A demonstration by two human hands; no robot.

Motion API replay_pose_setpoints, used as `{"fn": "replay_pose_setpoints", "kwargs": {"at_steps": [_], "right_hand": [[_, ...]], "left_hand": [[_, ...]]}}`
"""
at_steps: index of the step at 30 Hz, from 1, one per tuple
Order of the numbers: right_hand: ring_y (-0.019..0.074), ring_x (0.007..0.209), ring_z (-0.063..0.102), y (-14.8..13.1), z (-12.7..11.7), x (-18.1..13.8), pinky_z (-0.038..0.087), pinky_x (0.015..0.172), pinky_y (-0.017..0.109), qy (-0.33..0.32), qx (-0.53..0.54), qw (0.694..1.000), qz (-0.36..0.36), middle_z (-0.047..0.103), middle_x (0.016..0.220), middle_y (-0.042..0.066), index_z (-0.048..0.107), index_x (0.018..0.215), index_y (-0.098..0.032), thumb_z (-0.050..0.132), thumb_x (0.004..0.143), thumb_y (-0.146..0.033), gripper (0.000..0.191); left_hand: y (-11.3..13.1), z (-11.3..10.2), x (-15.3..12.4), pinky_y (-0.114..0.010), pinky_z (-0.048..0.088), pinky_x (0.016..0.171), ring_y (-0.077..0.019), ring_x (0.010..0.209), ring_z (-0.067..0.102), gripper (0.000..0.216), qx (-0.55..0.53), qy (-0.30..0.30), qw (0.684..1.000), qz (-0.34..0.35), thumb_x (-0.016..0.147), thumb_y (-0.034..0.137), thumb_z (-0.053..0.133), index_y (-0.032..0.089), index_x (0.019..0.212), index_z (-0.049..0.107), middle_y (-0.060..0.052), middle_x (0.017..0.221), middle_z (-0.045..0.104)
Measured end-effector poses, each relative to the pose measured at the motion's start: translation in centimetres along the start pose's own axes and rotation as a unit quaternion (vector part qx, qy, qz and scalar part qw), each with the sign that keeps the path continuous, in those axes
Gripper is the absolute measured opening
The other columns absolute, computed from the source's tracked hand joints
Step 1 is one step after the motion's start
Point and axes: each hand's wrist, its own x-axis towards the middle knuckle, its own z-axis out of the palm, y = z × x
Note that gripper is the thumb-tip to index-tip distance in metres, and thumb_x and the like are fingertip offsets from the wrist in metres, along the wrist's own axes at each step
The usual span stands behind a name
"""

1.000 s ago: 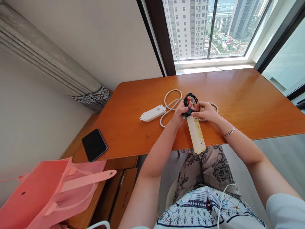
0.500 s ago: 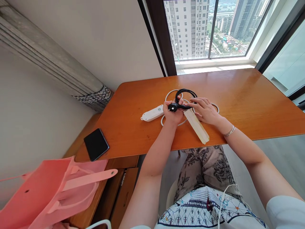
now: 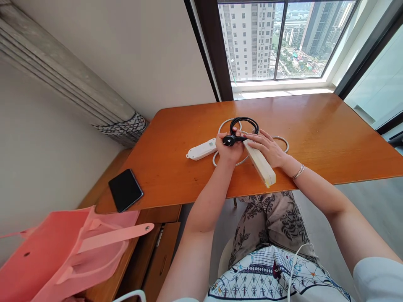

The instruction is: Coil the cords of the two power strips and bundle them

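A loop of black power cord (image 3: 244, 120) with a black plug (image 3: 228, 140) rests in my left hand (image 3: 229, 150), whose fingers are closed around it. My right hand (image 3: 271, 150) lies over the far end of a long cream power strip (image 3: 260, 163), fingers reaching across it towards the cord. Its thumb is hidden. The strip slants towards me, its near end close to the table's front edge. Left of my left hand, on the table, is a white power strip (image 3: 201, 149). Its white cable (image 3: 285, 142) curls behind and under both hands.
The wooden table (image 3: 176, 176) stands below a window (image 3: 277, 42). A black-screened tablet or phone (image 3: 125, 190) lies at its left front corner. A pink bag (image 3: 69, 251) sits at lower left, beside a wooden drawer cabinet (image 3: 163, 251). A gathered curtain (image 3: 78, 84) hangs at left.
The cream power strip has rolled, so its side and near end face now show. My right hand has shifted slightly left over it. My left hand still holds the black cord.
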Motion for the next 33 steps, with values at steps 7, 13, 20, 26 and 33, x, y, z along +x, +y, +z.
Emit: {"fn": "replay_pose_setpoints", "kwargs": {"at_steps": [7,13,20,26,33], "right_hand": [[0.0297,0.147,0.049,0.4,0.9,-0.4,0.032,0.127,0.057,0.056,0.027,0.998,0.021,0.049,0.159,0.016,0.036,0.159,-0.024,0.065,0.087,-0.059,0.084],[0.0282,0.146,0.05,-0.1,0.5,-0.3,0.031,0.128,0.057,0.026,0.043,0.999,0.008,0.054,0.156,0.011,0.042,0.156,-0.028,0.06,0.093,-0.047,0.068],[0.0327,0.142,0.053,-1.0,0.9,-1.1,0.039,0.123,0.054,0.119,0.218,0.96,0.129,0.058,0.151,0.011,0.044,0.153,-0.03,0.056,0.084,-0.075,0.083],[0.0372,0.125,0.063,1.0,3.5,-1.0,0.047,0.114,0.055,0.242,0.361,0.844,0.313,0.072,0.121,0.014,0.065,0.122,-0.023,0.052,0.059,-0.1,0.101],[0.034,0.122,0.063,1.8,4.2,-0.7,0.05,0.109,0.052,0.32,0.344,0.805,0.363,0.071,0.111,0.011,0.068,0.114,-0.023,0.041,0.066,-0.1,0.095]], "left_hand": [[0.0,0.0,0.2,-0.027,0.054,0.074,-0.0159,0.063,0.056,0.02,-0.011,-0.009,1.0,0.02,0.088,0.031,0.047,0.021,0.071,0.053,0.0,0.058,0.044],[0.1,0.1,0.3,-0.029,0.055,0.077,-0.0162,0.063,0.056,0.019,0.021,-0.012,1.0,-0.015,0.088,0.031,0.05,0.022,0.071,0.05,0.003,0.055,0.034],[-0.1,0.2,0.2,-0.029,0.053,0.068,-0.0136,0.053,0.049,0.017,-0.02,-0.028,0.997,-0.063,0.088,0.02,0.043,0.021,0.072,0.048,0.003,0.054,0.034],[-0.7,0.6,-0.1,-0.025,0.047,0.055,-0.0133,0.048,0.042,0.017,0.001,-0.004,0.998,-0.068,0.09,0.024,0.046,0.022,0.073,0.051,0.004,0.05,0.03],[-1.3,0.3,0.0,-0.022,0.04,0.049,-0.0131,0.045,0.041,0.033,0.022,-0.007,0.993,-0.116,0.098,0.032,0.04,0.021,0.068,0.047,0.005,0.044,0.023]]}}
